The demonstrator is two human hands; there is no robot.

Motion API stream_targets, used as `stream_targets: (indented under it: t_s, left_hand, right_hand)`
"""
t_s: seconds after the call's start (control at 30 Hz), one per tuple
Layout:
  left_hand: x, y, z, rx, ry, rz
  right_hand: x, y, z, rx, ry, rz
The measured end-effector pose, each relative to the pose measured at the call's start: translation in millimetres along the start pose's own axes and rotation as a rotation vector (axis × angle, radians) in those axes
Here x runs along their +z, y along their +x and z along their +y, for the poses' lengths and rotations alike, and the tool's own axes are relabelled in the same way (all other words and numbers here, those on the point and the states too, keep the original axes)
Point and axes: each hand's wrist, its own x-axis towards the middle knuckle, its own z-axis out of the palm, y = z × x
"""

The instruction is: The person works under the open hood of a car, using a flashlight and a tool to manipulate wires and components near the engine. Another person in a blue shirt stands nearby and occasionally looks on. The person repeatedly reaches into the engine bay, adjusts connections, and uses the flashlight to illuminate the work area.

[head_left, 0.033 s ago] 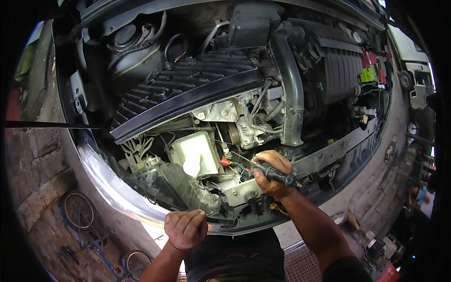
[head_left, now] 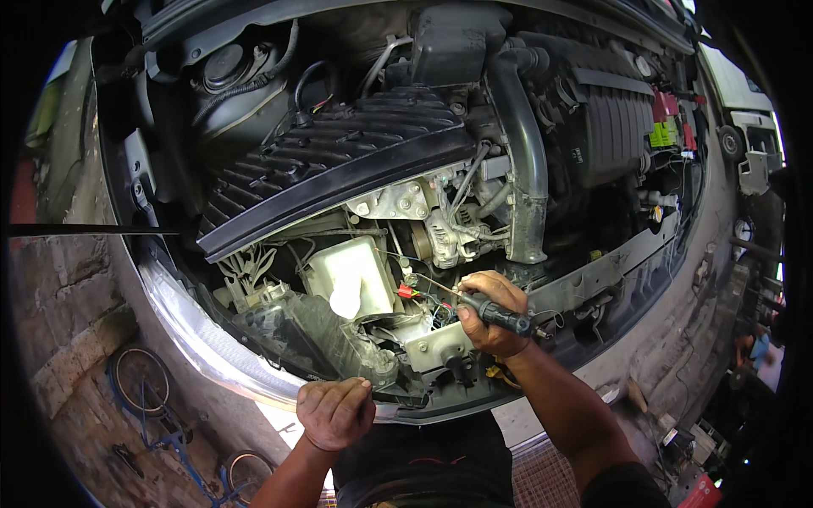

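My right hand [head_left: 493,309] grips a black-handled tool [head_left: 505,317] with a thin metal shaft pointing up-left among exposed wires [head_left: 440,313]. A red connector [head_left: 406,291] sits beside the shaft, near a white plastic reservoir [head_left: 347,275]. A metal bracket [head_left: 432,351] lies below the wires. My left hand [head_left: 334,411] is curled over the front edge [head_left: 385,411] of the car's engine bay, beside the headlight [head_left: 203,339].
A ribbed black cover [head_left: 339,161], an intake pipe [head_left: 527,178] and a large black housing [head_left: 610,127] fill the bay. A blue bicycle [head_left: 174,436] lies on the left. Another person's arm [head_left: 749,347] shows at the far right, among workshop clutter.
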Motion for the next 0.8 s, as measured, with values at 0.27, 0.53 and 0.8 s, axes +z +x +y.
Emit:
stream_targets:
  t_s: [0.27,0.53,0.8]
  left_hand:
    - [33,100,-9,-0.25,-0.225,-0.65]
    - [159,163,-28,-0.206,-0.347,-1.184]
    - [206,167,-23,-0.125,0.124,-1.475]
  right_hand:
    - [1,-11,18,0.039,0.186,0.053]
    - [6,-29,30,0.094,0.225,0.155]
    - [4,-21,22,0.107,0.226,0.2]
